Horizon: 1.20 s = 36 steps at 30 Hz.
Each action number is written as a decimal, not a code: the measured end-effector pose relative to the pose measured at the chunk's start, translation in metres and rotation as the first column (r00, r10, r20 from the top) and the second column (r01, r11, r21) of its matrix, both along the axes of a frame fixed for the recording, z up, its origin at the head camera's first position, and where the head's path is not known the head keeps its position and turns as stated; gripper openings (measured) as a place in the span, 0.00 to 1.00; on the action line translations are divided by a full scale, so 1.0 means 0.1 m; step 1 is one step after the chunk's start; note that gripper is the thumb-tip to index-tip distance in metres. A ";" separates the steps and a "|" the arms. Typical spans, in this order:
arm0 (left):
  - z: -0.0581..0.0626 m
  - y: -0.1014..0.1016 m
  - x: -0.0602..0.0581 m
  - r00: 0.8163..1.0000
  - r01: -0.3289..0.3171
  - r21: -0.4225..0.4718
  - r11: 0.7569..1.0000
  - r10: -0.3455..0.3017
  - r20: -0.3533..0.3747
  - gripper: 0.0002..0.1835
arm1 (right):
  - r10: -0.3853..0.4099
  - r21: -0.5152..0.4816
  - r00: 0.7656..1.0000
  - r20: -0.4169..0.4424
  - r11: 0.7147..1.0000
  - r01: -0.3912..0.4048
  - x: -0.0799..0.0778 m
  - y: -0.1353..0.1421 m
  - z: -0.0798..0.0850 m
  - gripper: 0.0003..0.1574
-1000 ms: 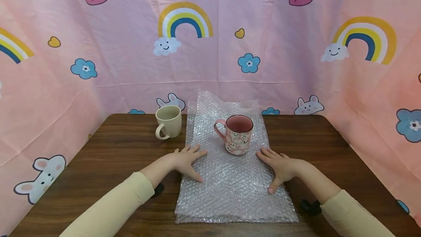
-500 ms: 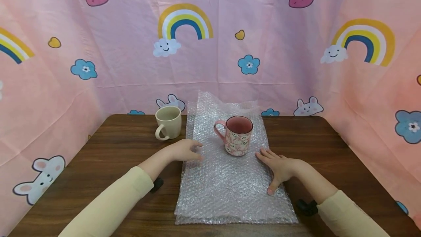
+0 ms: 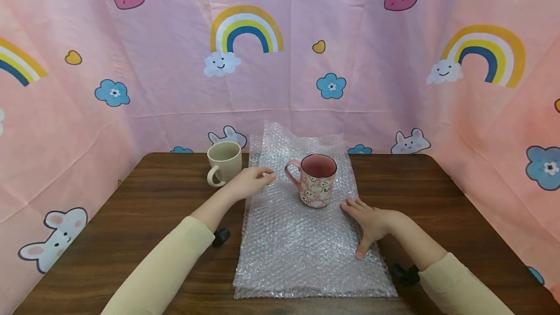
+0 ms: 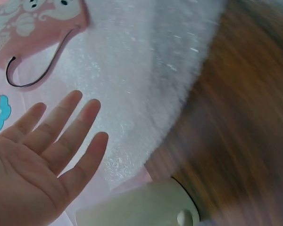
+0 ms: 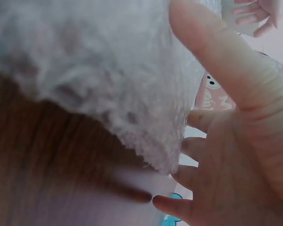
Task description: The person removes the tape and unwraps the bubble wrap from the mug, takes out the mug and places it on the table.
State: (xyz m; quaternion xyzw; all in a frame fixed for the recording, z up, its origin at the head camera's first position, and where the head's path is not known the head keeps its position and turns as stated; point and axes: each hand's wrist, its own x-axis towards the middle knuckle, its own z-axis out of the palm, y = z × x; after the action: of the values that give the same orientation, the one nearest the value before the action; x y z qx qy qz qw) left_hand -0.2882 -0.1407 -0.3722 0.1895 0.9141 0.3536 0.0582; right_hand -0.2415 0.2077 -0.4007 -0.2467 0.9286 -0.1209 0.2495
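A pink mug [image 3: 318, 181] with a ghost-like pattern stands upright on a sheet of bubble wrap [image 3: 312, 252], its handle to the left. My left hand [image 3: 248, 182] hovers over the wrap's left edge, between the pink mug and a cream mug [image 3: 226, 162]. Its fingers look relaxed and spread in the left wrist view, holding nothing. On the right edge of the wrap rests my right hand [image 3: 372, 222], fingers spread and thumb toward the front. In the right wrist view its fingertips lie along the wrap's edge.
The brown wooden table [image 3: 166, 208] carries all of this. Behind it and at both sides hangs a pink printed cloth [image 3: 372, 86]. Dark wrist devices sit under both forearms. The wrap's far end rises against the cloth.
My left hand has lifted off the bubble wrap and moved forward, toward the gap between the mugs. My right hand stays on the wrap; both mugs are where they were.
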 end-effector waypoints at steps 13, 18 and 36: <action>-0.02 0.22 -0.17 0.994 -0.003 0.214 0.977 -0.021 0.109 0.30 | 0.003 -0.020 1.000 -0.002 1.000 -0.003 0.01 0.01 -0.01 0.80; -0.02 0.29 -0.21 0.992 -0.013 0.209 0.978 -0.014 0.126 0.30 | 0.004 -0.034 1.000 -0.002 0.999 -0.004 0.01 0.02 -0.01 0.79; -0.06 0.50 -0.30 0.978 -0.052 0.258 0.965 -0.003 0.209 0.29 | -0.014 -0.035 1.000 -0.001 0.999 0.014 -0.01 0.06 -0.06 0.80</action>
State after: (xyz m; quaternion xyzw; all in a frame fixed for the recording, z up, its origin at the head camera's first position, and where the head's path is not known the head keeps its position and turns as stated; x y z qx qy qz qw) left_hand -0.3181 -0.0904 -0.3779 0.1464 0.8504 0.4901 0.1231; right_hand -0.2427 0.2133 -0.4064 -0.2446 0.9281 -0.1390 0.2437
